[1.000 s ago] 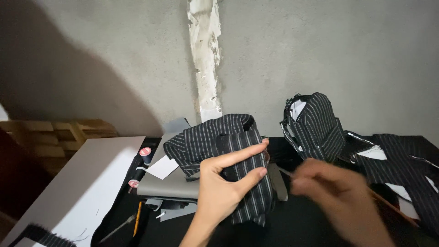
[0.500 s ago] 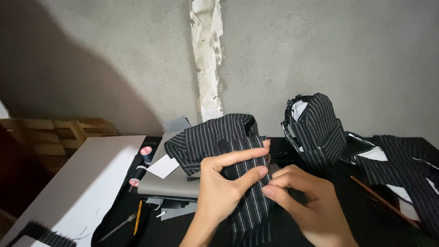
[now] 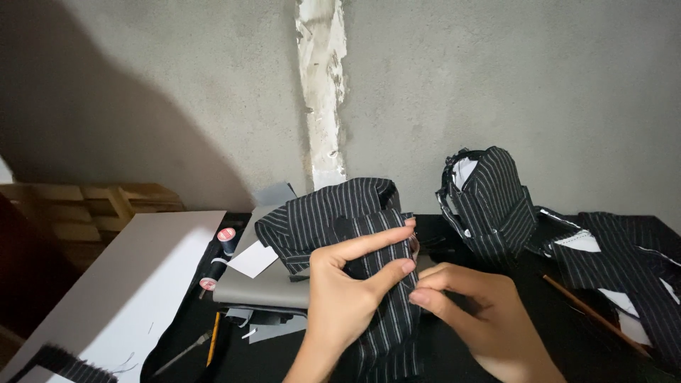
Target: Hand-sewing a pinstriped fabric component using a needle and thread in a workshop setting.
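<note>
We see the striped cloth piece [image 3: 358,234] draped over grey boards on the surface [image 3: 454,354], its long axis running twelve to six. Our left hand [image 3: 347,298] pinches its right edge between thumb and curled fingers; our right hand [image 3: 475,312], at three o'clock, closes narrow fingertips on the same edge.

Thread spools [image 3: 226,240]; wooden stick [image 3: 594,315]; grey board [image 3: 266,284].
</note>
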